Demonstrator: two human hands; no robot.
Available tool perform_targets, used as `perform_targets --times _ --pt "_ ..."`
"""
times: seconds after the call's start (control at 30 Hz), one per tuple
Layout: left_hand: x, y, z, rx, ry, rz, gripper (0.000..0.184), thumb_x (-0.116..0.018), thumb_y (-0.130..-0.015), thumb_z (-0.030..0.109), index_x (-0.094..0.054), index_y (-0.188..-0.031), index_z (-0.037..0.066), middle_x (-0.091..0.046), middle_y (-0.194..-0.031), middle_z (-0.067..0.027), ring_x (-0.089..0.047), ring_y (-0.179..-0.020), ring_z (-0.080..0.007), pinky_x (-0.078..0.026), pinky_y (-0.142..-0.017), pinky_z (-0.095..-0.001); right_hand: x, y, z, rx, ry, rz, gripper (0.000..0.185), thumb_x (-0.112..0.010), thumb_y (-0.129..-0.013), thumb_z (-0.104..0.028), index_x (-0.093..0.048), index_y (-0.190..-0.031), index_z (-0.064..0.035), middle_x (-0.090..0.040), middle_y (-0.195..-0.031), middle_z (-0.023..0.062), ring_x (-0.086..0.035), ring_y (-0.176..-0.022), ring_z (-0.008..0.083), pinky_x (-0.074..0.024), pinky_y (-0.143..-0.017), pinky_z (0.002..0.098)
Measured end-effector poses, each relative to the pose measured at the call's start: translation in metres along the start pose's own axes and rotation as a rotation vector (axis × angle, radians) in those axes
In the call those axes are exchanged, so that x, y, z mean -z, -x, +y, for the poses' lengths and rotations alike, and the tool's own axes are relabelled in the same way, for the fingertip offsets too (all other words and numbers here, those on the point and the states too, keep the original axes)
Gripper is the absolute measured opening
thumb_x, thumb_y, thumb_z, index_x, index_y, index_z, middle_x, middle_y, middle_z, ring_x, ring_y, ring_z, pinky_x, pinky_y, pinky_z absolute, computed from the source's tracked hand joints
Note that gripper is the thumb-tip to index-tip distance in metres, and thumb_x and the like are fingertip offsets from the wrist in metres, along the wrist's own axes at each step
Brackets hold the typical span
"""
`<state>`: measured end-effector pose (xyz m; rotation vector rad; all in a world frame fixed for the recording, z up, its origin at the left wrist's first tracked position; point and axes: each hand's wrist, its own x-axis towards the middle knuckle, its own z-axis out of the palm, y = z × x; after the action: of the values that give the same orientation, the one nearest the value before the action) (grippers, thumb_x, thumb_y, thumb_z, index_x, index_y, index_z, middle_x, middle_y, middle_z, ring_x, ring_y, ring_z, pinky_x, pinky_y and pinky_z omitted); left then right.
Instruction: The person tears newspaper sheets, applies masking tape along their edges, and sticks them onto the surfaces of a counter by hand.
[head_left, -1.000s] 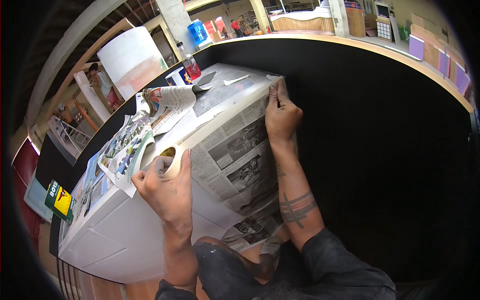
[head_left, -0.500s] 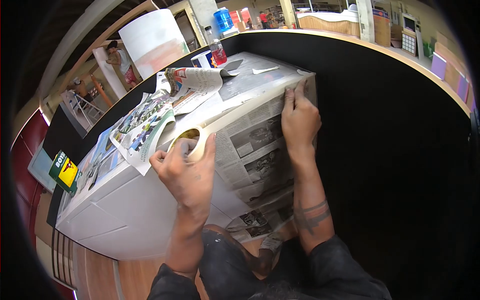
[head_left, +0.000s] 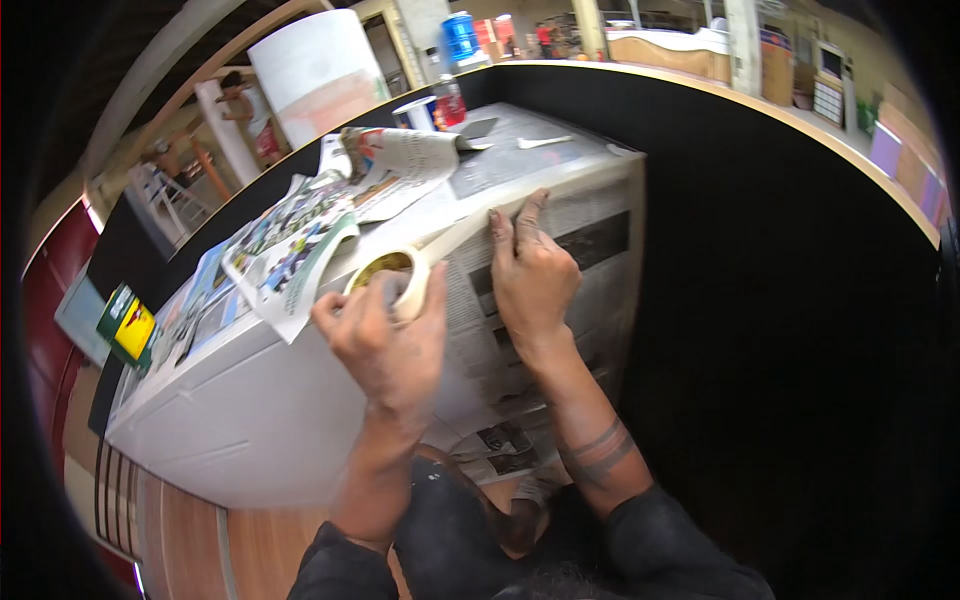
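Observation:
My left hand (head_left: pixel 385 325) is closed on a roll of masking tape (head_left: pixel 418 285), with its fingers through the ring. From the roll a pale strip of tape (head_left: pixel 455 237) runs up to the right along the front top edge of a white cabinet (head_left: pixel 270 420). My right hand (head_left: pixel 537 275) touches that edge with thumb and index finger stretched apart, the other fingers curled. Below the strip, printed newspaper (head_left: pixel 470 330) covers part of the cabinet's side; my right hand hides some of it.
Loose newspaper (head_left: pixel 410 160) lies on the cabinet top. Also there are a white-and-blue container (head_left: pixel 415 115), a bottle of red liquid (head_left: pixel 450 103) and a green-yellow can (head_left: pixel 128 328). A black partition (head_left: pixel 760 270) rises behind and right. People (head_left: pixel 250 112) are farther off.
My right hand has slid left and down along the taped edge, from near the far corner towards the roll. My left hand still holds the tape roll; the view has shifted slightly.

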<state>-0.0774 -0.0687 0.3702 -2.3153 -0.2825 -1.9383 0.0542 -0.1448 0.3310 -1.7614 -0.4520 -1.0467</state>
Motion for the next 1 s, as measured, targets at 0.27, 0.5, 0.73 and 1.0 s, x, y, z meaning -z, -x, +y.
perform_targets --times 0.27,0.5,0.73,1.0 --pt "0.011 -0.003 0.006 -0.056 0.043 -0.101 0.025 -0.09 -0.08 0.024 -0.071 -0.082 0.007 -0.068 -0.067 -0.0062 -0.059 -0.062 -0.0242 -0.038 -0.086 -0.0401 -0.01 0.013 -0.016 0.038 -0.049 -0.026 0.061 -0.065 -0.103 -0.036 -0.059 -0.138 0.0141 -0.07 -0.067 0.0157 -0.069 -0.052 0.0293 -0.0536 -0.051 0.0404" --pt "0.055 0.004 0.003 0.038 0.133 -0.359 0.027 -0.088 -0.075 0.012 -0.076 -0.098 0.006 -0.079 -0.094 -0.0087 -0.067 -0.082 -0.0221 -0.04 -0.089 -0.0366 -0.016 0.011 0.0 0.111 -0.151 0.031 0.056 -0.068 -0.102 -0.031 -0.061 -0.137 0.0117 -0.073 -0.071 0.0134 -0.069 -0.054 0.026 -0.0547 -0.055 0.0366" --pt "0.054 0.0 -0.028 0.12 -0.068 -0.157 0.03 -0.098 -0.07 0.022 -0.076 -0.081 0.004 -0.075 -0.078 -0.0083 -0.054 -0.083 -0.0216 -0.048 -0.068 -0.0364 -0.006 0.01 -0.007 0.034 -0.078 -0.054 0.056 -0.069 -0.101 -0.033 -0.063 -0.135 0.0109 -0.069 -0.064 0.0128 -0.066 -0.049 0.0246 -0.051 -0.051 0.0364" --pt "0.025 -0.008 -0.039 0.44 -0.128 -0.145 0.033 -0.091 -0.074 0.033 -0.07 -0.077 0.007 -0.068 -0.065 -0.0109 -0.062 -0.061 -0.0343 -0.051 -0.065 -0.0441 -0.022 0.02 -0.019 0.158 -0.272 0.157 0.036 -0.078 -0.096 -0.02 -0.074 -0.122 0.0038 -0.067 -0.063 0.0101 -0.062 -0.048 0.0206 -0.0488 -0.049 0.0343"
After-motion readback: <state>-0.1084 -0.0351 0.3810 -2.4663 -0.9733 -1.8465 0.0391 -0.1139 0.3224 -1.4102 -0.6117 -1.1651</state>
